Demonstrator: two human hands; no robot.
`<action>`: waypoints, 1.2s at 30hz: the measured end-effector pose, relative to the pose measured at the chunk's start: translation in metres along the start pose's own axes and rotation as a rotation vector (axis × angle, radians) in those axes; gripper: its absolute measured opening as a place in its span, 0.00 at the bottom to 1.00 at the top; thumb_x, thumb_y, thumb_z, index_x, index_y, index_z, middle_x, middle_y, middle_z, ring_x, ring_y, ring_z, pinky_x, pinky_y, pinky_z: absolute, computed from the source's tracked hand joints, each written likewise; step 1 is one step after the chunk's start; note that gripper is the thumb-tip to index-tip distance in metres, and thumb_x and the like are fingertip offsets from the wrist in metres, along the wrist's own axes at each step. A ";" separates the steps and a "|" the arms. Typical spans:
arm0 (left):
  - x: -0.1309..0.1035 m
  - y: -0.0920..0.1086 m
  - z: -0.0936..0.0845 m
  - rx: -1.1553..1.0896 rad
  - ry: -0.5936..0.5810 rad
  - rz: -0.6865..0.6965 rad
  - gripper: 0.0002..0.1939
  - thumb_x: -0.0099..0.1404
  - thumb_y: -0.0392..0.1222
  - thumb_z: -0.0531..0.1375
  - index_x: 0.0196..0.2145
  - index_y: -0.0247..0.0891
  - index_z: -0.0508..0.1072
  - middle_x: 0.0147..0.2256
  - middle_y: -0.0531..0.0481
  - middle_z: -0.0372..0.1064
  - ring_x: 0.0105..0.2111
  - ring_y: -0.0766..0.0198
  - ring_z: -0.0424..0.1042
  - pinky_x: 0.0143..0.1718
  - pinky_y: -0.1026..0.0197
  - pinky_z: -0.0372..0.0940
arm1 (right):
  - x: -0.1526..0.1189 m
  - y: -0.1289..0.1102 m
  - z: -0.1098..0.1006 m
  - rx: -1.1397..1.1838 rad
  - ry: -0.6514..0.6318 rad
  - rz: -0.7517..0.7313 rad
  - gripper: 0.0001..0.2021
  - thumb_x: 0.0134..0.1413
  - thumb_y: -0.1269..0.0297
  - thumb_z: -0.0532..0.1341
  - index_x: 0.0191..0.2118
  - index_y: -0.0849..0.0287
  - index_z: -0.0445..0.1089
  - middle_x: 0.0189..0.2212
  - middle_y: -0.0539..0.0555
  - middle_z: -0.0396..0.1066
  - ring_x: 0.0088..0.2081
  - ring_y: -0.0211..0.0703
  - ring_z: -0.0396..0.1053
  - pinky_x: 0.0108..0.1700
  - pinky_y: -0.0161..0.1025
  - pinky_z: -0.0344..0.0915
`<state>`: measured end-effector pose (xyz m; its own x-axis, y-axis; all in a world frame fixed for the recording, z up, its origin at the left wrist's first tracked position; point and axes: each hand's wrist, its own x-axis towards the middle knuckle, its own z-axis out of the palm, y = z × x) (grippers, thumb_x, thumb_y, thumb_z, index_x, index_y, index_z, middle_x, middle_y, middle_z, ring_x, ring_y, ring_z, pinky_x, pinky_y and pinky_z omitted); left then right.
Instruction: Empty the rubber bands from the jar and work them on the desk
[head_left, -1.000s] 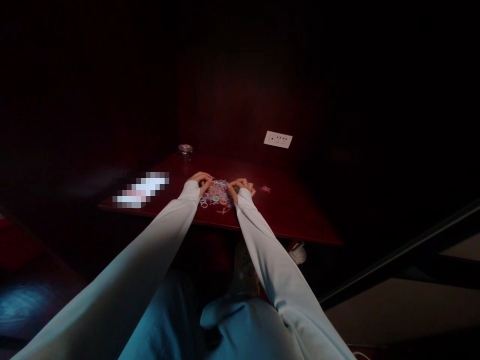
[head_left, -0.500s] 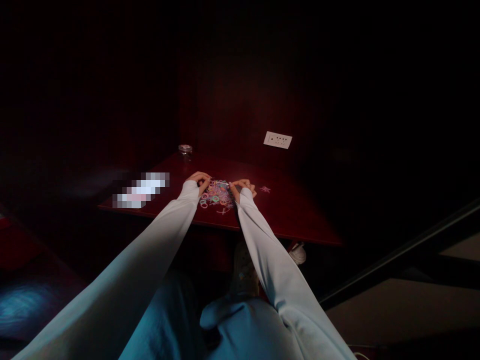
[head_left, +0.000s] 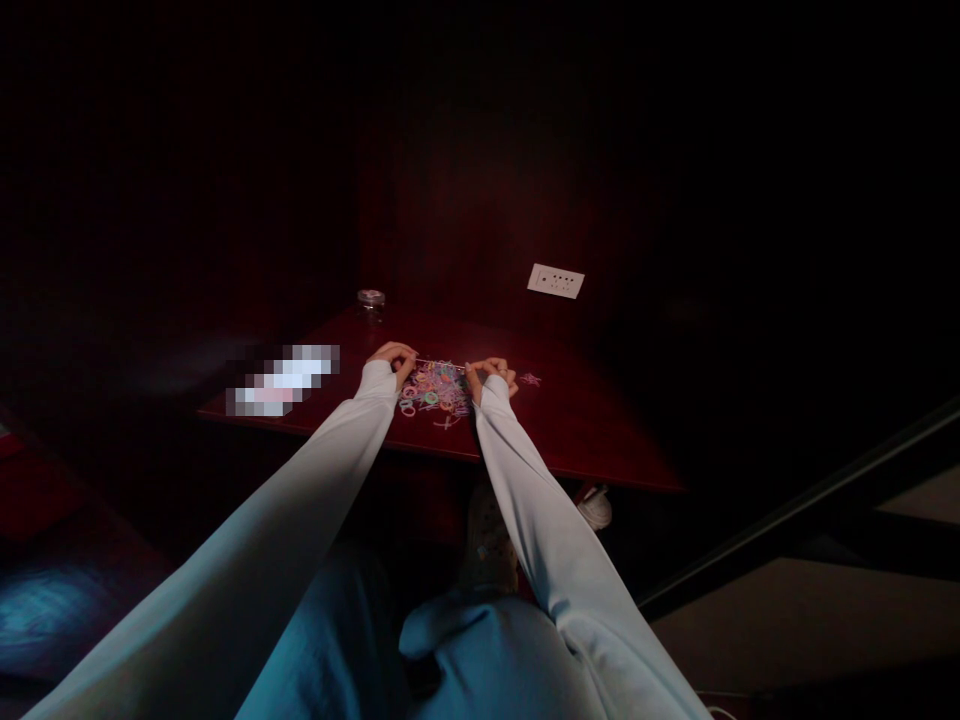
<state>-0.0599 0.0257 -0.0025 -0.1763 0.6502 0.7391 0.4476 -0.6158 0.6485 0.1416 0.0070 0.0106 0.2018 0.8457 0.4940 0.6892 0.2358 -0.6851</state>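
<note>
Band (head_left: 441,362) is strung between both hands right now, just over the back part of the colourful pile (head_left: 442,388). Left hand (head_left: 394,353) is at the pile's left side and right hand (head_left: 491,372) at its right side, each with fingertips pinched onto one end, as far as I can tell in this light. What's changed in the last second: the hands have moved further apart and the visible length between them got longer, so I'd guess it's stretchy and both pinches are holding. If one slips, it could ping off into the pile. As for edges, the table's (head_left: 570,425) front edge runs a little nearer than the pile, so anything dropped on the near side might roll off. Left of the pile, past the left hand, there's a blurred-out bright thing (head_left: 281,382), no clue what, which limits swinging wide that way. Right of the pile there's a small pink bunch (head_left: 530,379) just beyond the right hand, with more tabletop past it, so that's the roomier side imo. Behind the pile and off left stands a lidded jar (head_left: 370,305), and further back still, to the right, a white socket (head_left: 556,281) sits on the wall.
</note>
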 end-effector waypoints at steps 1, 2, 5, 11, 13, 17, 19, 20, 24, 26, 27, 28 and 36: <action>0.000 0.000 0.000 0.000 -0.001 0.000 0.10 0.61 0.40 0.59 0.23 0.39 0.73 0.33 0.48 0.76 0.27 0.65 0.66 0.28 0.61 0.63 | 0.000 0.000 0.000 0.001 0.003 0.002 0.13 0.62 0.51 0.61 0.33 0.51 0.77 0.47 0.52 0.68 0.51 0.50 0.57 0.52 0.47 0.49; 0.000 0.000 0.000 0.001 -0.002 -0.001 0.10 0.61 0.40 0.59 0.23 0.39 0.73 0.34 0.48 0.76 0.27 0.64 0.66 0.28 0.61 0.63 | 0.000 0.000 0.000 0.002 0.008 0.007 0.13 0.62 0.51 0.61 0.33 0.51 0.77 0.47 0.52 0.68 0.51 0.50 0.57 0.52 0.47 0.49; -0.001 -0.001 -0.001 0.011 -0.004 -0.001 0.10 0.61 0.39 0.59 0.22 0.39 0.72 0.34 0.48 0.75 0.30 0.64 0.68 0.29 0.62 0.63 | 0.001 -0.001 -0.001 -0.022 0.015 0.049 0.13 0.61 0.52 0.61 0.33 0.52 0.77 0.47 0.53 0.67 0.51 0.51 0.57 0.52 0.47 0.48; -0.001 -0.003 -0.001 -0.006 -0.017 0.003 0.08 0.60 0.38 0.59 0.24 0.38 0.73 0.34 0.48 0.74 0.30 0.64 0.68 0.29 0.62 0.61 | 0.001 0.000 -0.003 -0.098 0.022 0.073 0.13 0.64 0.53 0.59 0.34 0.52 0.78 0.48 0.53 0.67 0.52 0.51 0.58 0.51 0.47 0.50; -0.001 -0.002 0.000 -0.012 -0.005 -0.004 0.08 0.60 0.38 0.59 0.23 0.38 0.73 0.33 0.48 0.74 0.29 0.64 0.67 0.28 0.62 0.61 | 0.001 0.000 -0.003 -0.091 0.041 0.063 0.14 0.64 0.53 0.59 0.33 0.53 0.77 0.48 0.53 0.67 0.52 0.51 0.58 0.51 0.47 0.49; 0.000 -0.001 0.001 -0.015 0.011 -0.006 0.09 0.59 0.38 0.59 0.22 0.38 0.73 0.32 0.48 0.74 0.28 0.65 0.66 0.28 0.63 0.60 | 0.000 0.000 -0.003 -0.087 0.057 0.073 0.12 0.63 0.55 0.61 0.33 0.53 0.78 0.48 0.53 0.68 0.52 0.50 0.58 0.51 0.46 0.48; 0.000 -0.002 0.001 -0.010 0.002 -0.007 0.09 0.59 0.37 0.59 0.22 0.37 0.73 0.33 0.48 0.75 0.28 0.65 0.66 0.28 0.63 0.60 | 0.000 -0.001 -0.003 -0.084 0.051 0.074 0.11 0.62 0.55 0.62 0.32 0.53 0.78 0.48 0.53 0.68 0.51 0.50 0.58 0.51 0.46 0.48; 0.000 -0.002 0.000 -0.006 -0.005 -0.008 0.09 0.59 0.38 0.59 0.22 0.37 0.73 0.33 0.48 0.75 0.29 0.65 0.66 0.27 0.63 0.60 | 0.000 -0.002 -0.003 -0.080 0.048 0.068 0.11 0.62 0.55 0.62 0.32 0.53 0.78 0.48 0.53 0.68 0.51 0.50 0.58 0.51 0.46 0.48; 0.000 -0.006 0.000 -0.006 -0.074 0.018 0.09 0.61 0.40 0.59 0.24 0.38 0.74 0.34 0.47 0.75 0.30 0.64 0.68 0.27 0.63 0.59 | -0.001 -0.003 -0.001 -0.083 0.020 -0.019 0.11 0.63 0.55 0.62 0.34 0.52 0.78 0.48 0.53 0.68 0.51 0.50 0.58 0.51 0.45 0.48; 0.000 -0.008 0.002 -0.019 -0.139 0.039 0.10 0.61 0.42 0.60 0.24 0.38 0.75 0.34 0.47 0.75 0.31 0.63 0.69 0.27 0.62 0.60 | -0.003 -0.003 0.000 -0.097 -0.015 -0.079 0.10 0.63 0.55 0.62 0.35 0.51 0.78 0.49 0.52 0.68 0.51 0.49 0.58 0.51 0.45 0.48; 0.000 -0.010 0.003 -0.030 -0.173 0.047 0.10 0.61 0.43 0.60 0.24 0.38 0.75 0.34 0.47 0.75 0.32 0.62 0.70 0.28 0.62 0.61 | -0.003 -0.003 0.000 -0.102 -0.034 -0.102 0.10 0.63 0.55 0.62 0.35 0.51 0.78 0.49 0.52 0.68 0.51 0.49 0.58 0.51 0.45 0.48; 0.000 -0.011 0.005 -0.044 -0.202 0.053 0.11 0.61 0.44 0.60 0.24 0.38 0.75 0.34 0.46 0.75 0.32 0.61 0.71 0.29 0.61 0.62 | -0.004 -0.003 0.001 -0.103 -0.052 -0.122 0.09 0.63 0.55 0.62 0.36 0.51 0.78 0.49 0.52 0.68 0.51 0.48 0.58 0.51 0.44 0.48; -0.001 -0.025 0.016 -0.102 -0.291 0.092 0.18 0.64 0.55 0.60 0.26 0.39 0.76 0.40 0.44 0.76 0.37 0.58 0.73 0.31 0.59 0.65 | -0.004 -0.005 0.002 -0.088 -0.144 -0.196 0.13 0.65 0.50 0.60 0.36 0.50 0.79 0.46 0.52 0.70 0.50 0.49 0.58 0.51 0.45 0.48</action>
<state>-0.0571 0.0473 -0.0227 0.1256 0.6806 0.7218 0.3569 -0.7099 0.6072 0.1365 0.0034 0.0109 -0.0380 0.8489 0.5272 0.7648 0.3643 -0.5314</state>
